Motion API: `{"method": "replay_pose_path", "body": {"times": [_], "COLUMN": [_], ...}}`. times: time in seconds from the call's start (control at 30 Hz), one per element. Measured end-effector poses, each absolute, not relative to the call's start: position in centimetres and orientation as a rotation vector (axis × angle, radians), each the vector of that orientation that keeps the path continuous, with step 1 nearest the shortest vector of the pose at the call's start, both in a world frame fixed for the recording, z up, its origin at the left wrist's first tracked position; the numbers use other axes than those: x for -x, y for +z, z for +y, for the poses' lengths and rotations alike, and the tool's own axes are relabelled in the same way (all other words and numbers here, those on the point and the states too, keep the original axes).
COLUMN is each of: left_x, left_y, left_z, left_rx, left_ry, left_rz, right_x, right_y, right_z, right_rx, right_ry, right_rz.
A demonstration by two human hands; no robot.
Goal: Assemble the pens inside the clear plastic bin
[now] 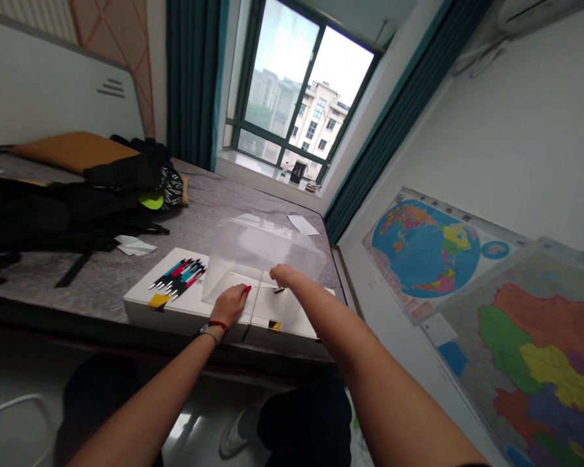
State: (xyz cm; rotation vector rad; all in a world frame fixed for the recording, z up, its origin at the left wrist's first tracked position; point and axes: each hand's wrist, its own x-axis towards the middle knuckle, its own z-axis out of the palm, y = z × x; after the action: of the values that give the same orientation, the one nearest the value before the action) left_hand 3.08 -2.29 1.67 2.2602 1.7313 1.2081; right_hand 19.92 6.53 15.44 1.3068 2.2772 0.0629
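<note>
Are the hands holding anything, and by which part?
The left hand seems to pinch a small red thing, maybe a pen; which part is too small to tell. Whether the right hand holds anything can't be told.

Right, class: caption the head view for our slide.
Left hand and right hand at a translucent bin, pens lying alongside.

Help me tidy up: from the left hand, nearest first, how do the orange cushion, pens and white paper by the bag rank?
From the left hand:
1. Pens: left, on the white box.
2. White paper: farther left, by the black bag.
3. Orange cushion: far left, behind the bag.
</note>
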Motion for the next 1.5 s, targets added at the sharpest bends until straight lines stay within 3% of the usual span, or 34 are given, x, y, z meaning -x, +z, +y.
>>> {"method": "replay_pose_path", "body": {"times": [0.67, 1.5], "left_x": [-2.9, -3.0], "left_y": [1.7, 1.9], "left_z": [-2.3, -2.5], "left_rx": [-2.265, -2.223], "left_ry": [1.197, 1.186], "left_rz": [1.663, 1.706], "right_x": [-21.0, -18.5], "right_y": [11.0, 9.3], "right_z": [6.9, 6.5], "right_rx": [-1.284, -1.219], "right_ry": [0.163, 0.107], "right_rz": [2.259, 2.444]}}
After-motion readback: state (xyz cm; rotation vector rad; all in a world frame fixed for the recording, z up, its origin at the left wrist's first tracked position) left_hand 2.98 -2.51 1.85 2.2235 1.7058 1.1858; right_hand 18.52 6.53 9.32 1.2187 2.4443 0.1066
